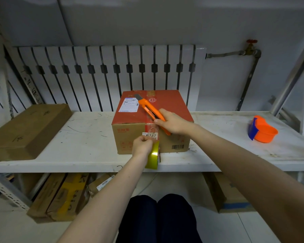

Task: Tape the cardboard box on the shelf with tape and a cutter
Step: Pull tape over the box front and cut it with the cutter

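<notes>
Cardboard box (152, 121) is sitting mid-shelf (88, 137), red top facing up, clear tape running over the top and down the near face. Left hand (142, 146) is pinching the tape at the near face, grip closed on the tape roll (152, 156), which is hanging just in front of the shelf's near edge, below the box label. Right hand (172, 123) is wrapping its grip around the orange cutter (151, 111), whose long axis is slanting from near-right to far-left over the box top, blade end pointing far-left. The stretch of tape to be cut is lying near and left of the cutter hand, just above the left hand, so the blade probably needs swinging back toward the near edge. An orange tape dispenser (262, 129) is resting far right.
</notes>
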`<state>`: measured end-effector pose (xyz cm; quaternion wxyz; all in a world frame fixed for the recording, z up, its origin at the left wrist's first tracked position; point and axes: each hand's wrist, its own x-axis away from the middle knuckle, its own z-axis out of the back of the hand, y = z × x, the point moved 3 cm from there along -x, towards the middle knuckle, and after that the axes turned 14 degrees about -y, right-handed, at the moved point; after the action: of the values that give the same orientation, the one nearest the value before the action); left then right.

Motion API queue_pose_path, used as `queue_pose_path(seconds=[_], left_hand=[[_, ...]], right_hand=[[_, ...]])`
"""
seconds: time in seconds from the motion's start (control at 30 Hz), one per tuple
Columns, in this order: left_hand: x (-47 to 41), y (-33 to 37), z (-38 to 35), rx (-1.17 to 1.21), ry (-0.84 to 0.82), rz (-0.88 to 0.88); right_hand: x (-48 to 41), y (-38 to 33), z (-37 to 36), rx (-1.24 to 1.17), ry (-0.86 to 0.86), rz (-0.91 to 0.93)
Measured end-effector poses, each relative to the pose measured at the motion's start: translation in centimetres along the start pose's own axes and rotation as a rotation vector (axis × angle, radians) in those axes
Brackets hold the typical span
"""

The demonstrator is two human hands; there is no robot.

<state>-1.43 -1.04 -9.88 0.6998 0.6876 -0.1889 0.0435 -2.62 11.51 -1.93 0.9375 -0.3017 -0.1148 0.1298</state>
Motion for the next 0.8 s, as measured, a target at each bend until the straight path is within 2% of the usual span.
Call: queue_pose_path(seconds=[0.17,0.27,0.6,0.8], left_hand=[[0.1,0.2,-0.2,0.065,0.031,-0.011],[0.4,0.1,-0.3,0.106,0.038,-0.011],[0.1,-0.5,-0.6,0.117,0.072,0.009],[0.9,0.2,-0.7,0.098,0.081,0.017]], right_hand=[[1.0,-0.2,-0.4,-0.027,0.192,0.080],[2.4,0.8,0.2,0.052,0.289,0.048],[7.2,3.9,-0.7,0.596,0.172,-0.066],[8.1,3.6,-0.3,0.778,0.126,-0.136]])
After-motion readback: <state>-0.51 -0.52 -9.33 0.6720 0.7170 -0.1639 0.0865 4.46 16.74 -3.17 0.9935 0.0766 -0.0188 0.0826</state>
